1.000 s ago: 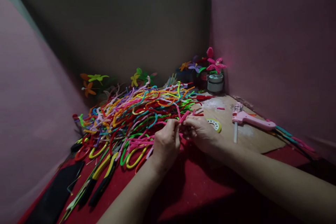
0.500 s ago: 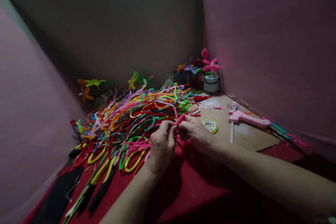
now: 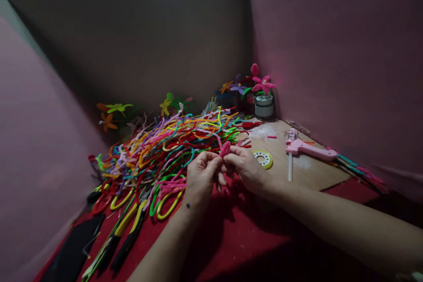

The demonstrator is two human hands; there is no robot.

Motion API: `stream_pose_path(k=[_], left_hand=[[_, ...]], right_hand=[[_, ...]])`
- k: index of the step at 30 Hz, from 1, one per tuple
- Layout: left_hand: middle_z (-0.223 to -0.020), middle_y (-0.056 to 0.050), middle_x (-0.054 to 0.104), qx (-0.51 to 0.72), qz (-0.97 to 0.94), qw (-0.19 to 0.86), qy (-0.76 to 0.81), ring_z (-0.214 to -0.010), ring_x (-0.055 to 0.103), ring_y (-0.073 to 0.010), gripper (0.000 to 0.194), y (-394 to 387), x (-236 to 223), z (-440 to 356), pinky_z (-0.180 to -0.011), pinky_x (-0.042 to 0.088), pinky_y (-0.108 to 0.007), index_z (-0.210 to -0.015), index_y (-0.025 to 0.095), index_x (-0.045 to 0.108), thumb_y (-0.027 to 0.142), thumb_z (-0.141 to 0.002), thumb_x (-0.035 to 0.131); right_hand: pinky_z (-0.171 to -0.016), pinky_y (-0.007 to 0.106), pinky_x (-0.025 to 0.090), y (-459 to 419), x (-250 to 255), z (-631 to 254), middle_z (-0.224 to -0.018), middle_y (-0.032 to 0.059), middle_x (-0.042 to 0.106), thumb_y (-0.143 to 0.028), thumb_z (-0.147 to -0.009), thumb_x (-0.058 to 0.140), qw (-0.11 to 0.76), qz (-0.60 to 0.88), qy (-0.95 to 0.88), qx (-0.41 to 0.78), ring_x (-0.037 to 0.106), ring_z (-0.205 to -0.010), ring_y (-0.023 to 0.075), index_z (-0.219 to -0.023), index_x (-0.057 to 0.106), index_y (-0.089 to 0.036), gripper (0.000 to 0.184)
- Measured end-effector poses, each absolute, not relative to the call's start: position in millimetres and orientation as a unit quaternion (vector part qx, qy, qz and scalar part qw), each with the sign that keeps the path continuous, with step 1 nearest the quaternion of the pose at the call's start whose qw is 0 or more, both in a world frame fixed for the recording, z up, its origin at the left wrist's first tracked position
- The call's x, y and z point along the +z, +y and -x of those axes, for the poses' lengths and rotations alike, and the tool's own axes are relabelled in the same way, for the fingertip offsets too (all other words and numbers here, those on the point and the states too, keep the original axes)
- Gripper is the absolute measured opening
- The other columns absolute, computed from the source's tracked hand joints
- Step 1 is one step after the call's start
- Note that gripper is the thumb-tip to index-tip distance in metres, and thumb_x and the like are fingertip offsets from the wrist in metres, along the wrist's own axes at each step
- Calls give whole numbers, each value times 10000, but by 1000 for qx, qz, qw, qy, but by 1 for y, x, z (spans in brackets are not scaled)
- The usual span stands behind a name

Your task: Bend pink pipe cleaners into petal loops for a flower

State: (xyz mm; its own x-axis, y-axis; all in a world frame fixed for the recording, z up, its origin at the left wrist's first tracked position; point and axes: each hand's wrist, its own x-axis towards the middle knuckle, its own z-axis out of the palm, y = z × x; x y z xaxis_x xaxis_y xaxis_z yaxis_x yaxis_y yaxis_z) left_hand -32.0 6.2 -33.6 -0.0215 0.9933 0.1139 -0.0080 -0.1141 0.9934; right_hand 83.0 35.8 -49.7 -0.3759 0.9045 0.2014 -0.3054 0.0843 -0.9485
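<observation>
Left hand [image 3: 201, 174], right hand [image 3: 247, 168] pinch pink fuzzy piece [image 3: 225, 149]; likely shaping step, fingertips partly hidden; next move calls for steady pinch.

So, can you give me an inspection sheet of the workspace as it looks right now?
Surface: red covering, with a tan board at the right bearing whitish patches.
Job's things: a pink fuzzy piece between the fingertips; a heap of multicoloured fuzzy stems beyond.
Clutter: pliers and a flat black object at left; tape roll and pink glue gun on the board.
Hands: left hand and right hand both pinch the pink piece.
Cables: a dark line by the glue gun's handle, possibly its cord.
Surroundings: pinkish side walls, fuzzy flowers behind; dim light.
</observation>
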Motion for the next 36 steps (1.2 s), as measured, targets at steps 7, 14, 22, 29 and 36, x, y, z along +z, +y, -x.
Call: stream_pose_path(k=[7, 14, 22, 29, 36], left_hand=[[-566, 42, 546, 521, -642, 234, 511, -421, 495, -63, 90, 0, -49, 35, -418, 383, -175, -761, 179, 519, 266, -783, 526], [-512, 46, 543, 487, -553, 441, 512, -302, 432, -67, 154, 8, -41, 36, -298, 312, -176, -725, 165, 469, 302, -750, 534], [-502, 32, 565, 497, -513, 475, 515, -302, 433, -46, 219, 9, -32, 39, -298, 295, -139, -696, 141, 471, 322, -711, 594], [-513, 8, 589, 462, -514, 500, 522, -311, 452, -74, 276, 7, -28, 37, -276, 351, -175, -714, 138, 503, 386, -678, 619], [-345, 34, 500, 416, -526, 512, 537, -232, 365, -53, 286, 4, -26, 36, -255, 256, -146, -601, 141, 497, 390, -712, 585]], right_hand=[[-395, 211, 260, 34, -56, -80, -448, -48, 423, -134, -650, 421, 485, 273, -504, 660, 365, -385, 71, -568, 463, -172, 100], [-552, 218, 351, 35, -55, -87, -617, -20, 540, -120, -692, 438, 475, 367, -647, 470, 463, -574, 94, -680, 524, -158, 95], [-524, 216, 370, 40, -42, -89, -616, -16, 557, -267, -713, 550, 508, 310, -563, 573, 473, -540, 87, -732, 568, -142, 127], [-439, 206, 310, 45, -38, -96, -519, -20, 540, -291, -701, 588, 514, 344, -575, 536, 399, -445, 63, -604, 620, -128, 193], [-506, 216, 360, 39, -42, -90, -563, -21, 540, -233, -713, 577, 556, 317, -573, 511, 456, -516, 79, -635, 614, -138, 128]])
